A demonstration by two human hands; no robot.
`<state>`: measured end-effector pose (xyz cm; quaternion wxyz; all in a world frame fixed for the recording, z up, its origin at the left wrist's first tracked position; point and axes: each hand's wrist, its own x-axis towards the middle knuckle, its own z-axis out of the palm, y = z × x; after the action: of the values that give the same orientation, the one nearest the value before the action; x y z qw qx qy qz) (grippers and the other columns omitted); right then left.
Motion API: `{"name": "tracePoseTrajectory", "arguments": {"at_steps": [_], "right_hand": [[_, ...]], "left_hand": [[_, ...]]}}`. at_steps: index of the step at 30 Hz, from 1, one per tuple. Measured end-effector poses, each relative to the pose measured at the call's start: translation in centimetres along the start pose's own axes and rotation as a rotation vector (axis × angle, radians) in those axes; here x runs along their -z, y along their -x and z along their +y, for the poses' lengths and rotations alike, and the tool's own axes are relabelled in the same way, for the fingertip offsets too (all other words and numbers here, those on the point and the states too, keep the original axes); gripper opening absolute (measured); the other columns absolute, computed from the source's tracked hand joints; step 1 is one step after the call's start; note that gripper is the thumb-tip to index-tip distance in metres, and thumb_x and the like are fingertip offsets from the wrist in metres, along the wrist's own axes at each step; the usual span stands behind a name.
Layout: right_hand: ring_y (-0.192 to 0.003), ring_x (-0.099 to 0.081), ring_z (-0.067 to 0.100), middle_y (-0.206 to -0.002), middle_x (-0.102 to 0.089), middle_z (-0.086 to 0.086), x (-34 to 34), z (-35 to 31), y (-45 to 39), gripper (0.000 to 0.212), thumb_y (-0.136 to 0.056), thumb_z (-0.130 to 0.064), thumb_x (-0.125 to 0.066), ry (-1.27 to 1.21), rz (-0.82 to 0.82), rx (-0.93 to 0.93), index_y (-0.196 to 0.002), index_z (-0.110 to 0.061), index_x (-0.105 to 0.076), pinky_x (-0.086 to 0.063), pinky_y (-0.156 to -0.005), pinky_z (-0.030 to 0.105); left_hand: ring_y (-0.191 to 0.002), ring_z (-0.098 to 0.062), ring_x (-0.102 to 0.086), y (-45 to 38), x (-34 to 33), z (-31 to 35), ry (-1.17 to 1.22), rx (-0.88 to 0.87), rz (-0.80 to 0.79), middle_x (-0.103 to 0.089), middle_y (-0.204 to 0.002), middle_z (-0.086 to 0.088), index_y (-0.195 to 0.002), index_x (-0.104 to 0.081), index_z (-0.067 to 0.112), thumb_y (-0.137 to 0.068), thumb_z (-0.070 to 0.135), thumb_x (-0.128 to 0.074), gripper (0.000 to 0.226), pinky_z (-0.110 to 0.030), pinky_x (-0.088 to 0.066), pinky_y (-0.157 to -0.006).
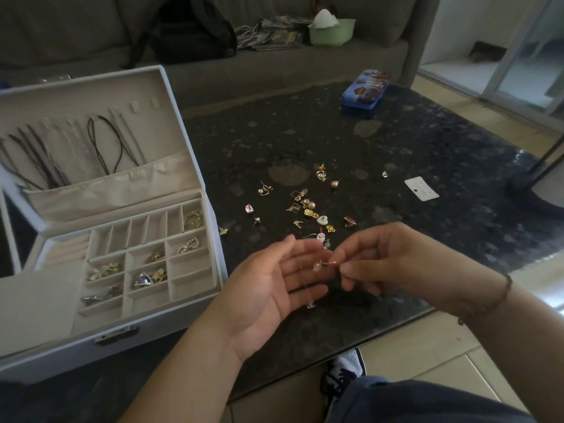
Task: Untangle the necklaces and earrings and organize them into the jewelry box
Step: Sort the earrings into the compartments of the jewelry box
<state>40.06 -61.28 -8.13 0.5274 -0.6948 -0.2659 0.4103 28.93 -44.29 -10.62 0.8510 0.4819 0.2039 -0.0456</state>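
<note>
1. The main risk, as I judge it: the small earring I am working on could slip from my fingertips and drop among the loose earrings on the dark bench, where it would be hard to pick out again.
2. A thin wire or chain seems to hang down past my left palm to a small clear bead. If I pull the two pieces apart too sharply, I think the fine hook could bend or the tangle tighten.
3. The bead dangles near the bench edge, so a fall could send it to the floor.
4. My right hand pinches the earring between thumb and forefinger, the other fingers curled in beneath.
5. My left hand is spread, palm up, fingers nearly straight. Its fingertips are at the earring, but I cannot tell whether they touch it.
6. The two hands are close together over the near part of the bench.
7. The jewelry box stands open to my left, several compartments already filled, necklaces hung in its lid.
</note>
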Motion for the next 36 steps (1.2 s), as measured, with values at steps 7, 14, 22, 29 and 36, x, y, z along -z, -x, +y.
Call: {"name": "tracePoseTrajectory", "arguments": {"at_steps": [7,14,22,29,36], "right_hand": [[-0.049,-0.047,0.015,-0.068,-0.065,0.01,0.5,0.1,-0.3,0.029,-0.076,-0.018,-0.08,0.003,-0.02,-0.059,-0.095,-0.009,-0.06,-0.029,-0.043,0.02],[-0.055,-0.051,0.01,-0.066,-0.065,0.002,0.4,0.4,-0.5,0.015,-0.073,-0.016,-0.071,-0.011,0.039,-0.021,-0.086,-0.009,-0.068,-0.035,-0.045,0.018],[-0.057,-0.054,0.015,-0.077,-0.071,0.011,-0.6,0.3,-0.5,0.019,-0.078,-0.012,-0.068,-0.098,0.147,0.065,-0.096,-0.008,-0.066,-0.034,-0.045,0.021],[-0.057,-0.056,0.015,-0.078,-0.072,0.013,0.5,-0.6,0.6,0.016,-0.073,-0.014,-0.07,-0.021,0.124,0.075,-0.089,-0.012,-0.069,-0.037,-0.048,0.02],[-0.056,-0.059,0.013,-0.076,-0.075,0.004,1.0,-0.5,0.6,0.013,-0.084,-0.005,-0.071,0.227,0.25,0.034,-0.092,-0.015,-0.068,-0.048,-0.058,0.019]], "left_hand": [[-0.081,-0.023,-0.07,0.5,0.8,0.0,0.031,0.088,-0.137,-0.07,-0.096,-0.019,-0.114,-0.069,-0.001,-0.092,0.032,-0.053,0.043,-0.033,-0.059,-0.074],[-0.076,-0.019,-0.07,0.8,0.8,-0.5,-0.061,0.057,-0.133,-0.072,-0.092,-0.018,-0.103,-0.075,0.001,-0.082,0.013,-0.065,0.027,-0.027,-0.059,-0.066],[-0.083,-0.023,-0.071,1.3,0.6,-1.1,-0.172,0.048,-0.111,-0.073,-0.099,-0.021,-0.108,-0.073,0.001,-0.086,0.013,-0.062,0.027,-0.027,-0.059,-0.071],[-0.086,-0.02,-0.07,1.6,0.4,-0.9,-0.409,-0.093,0.015,-0.076,-0.095,-0.011,-0.104,-0.075,0.011,-0.098,0.012,-0.055,0.02,-0.025,-0.051,-0.066],[-0.093,-0.026,-0.072,0.9,0.4,-0.5,-0.179,-0.055,0.082,-0.075,-0.102,-0.017,-0.107,-0.071,0.003,-0.098,0.014,-0.051,0.024,-0.033,-0.056,-0.078]]}}
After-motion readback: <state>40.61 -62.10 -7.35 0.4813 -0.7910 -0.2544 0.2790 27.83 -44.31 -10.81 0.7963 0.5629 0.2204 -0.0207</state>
